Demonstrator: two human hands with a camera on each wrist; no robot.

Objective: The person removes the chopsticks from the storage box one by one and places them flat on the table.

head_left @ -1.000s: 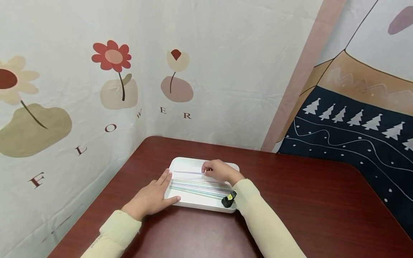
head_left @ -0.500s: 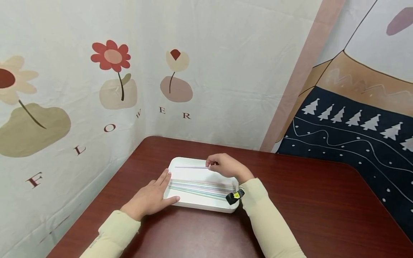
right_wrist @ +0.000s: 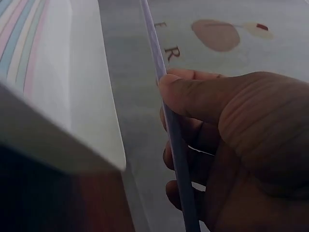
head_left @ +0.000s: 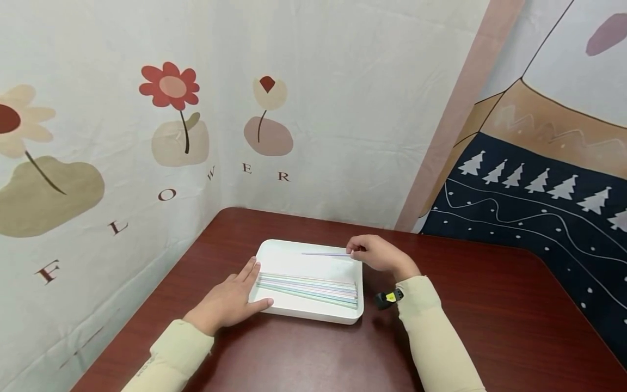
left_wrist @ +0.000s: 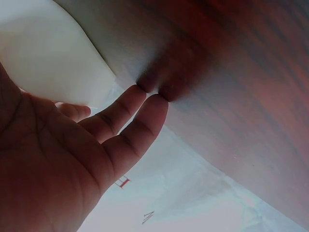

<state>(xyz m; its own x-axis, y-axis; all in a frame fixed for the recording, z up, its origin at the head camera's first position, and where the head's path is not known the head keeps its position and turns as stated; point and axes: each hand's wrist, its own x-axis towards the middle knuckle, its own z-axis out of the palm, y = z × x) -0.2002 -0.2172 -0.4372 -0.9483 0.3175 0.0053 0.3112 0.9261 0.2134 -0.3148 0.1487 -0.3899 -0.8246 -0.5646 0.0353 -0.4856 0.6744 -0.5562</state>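
A white rectangular tray [head_left: 311,316] lies on the table, and several pastel paper strips [head_left: 308,288] run lengthwise along its near half. My right hand [head_left: 381,255], over the tray's far right corner, pinches a thin lavender paper strip [head_left: 320,254] between thumb and fingers. The strip points left across the far half of the tray. In the right wrist view, the lavender strip [right_wrist: 179,150] passes under my thumb and along the curled fingers. My left hand [head_left: 226,302] rests with straight, spread fingers at the tray's left end, its thumb at the near rim.
The dark red wooden table [head_left: 490,316] extends to the right and toward me. Behind it hangs a pale cloth [head_left: 352,120] with printed flowers and letters. A small black device with a yellow mark [head_left: 388,298] sits at my right wrist.
My right hand has lifted the lavender strip away from the other strips, then drawn it to the right, toward the tray's right end. My left hand has stayed in place.
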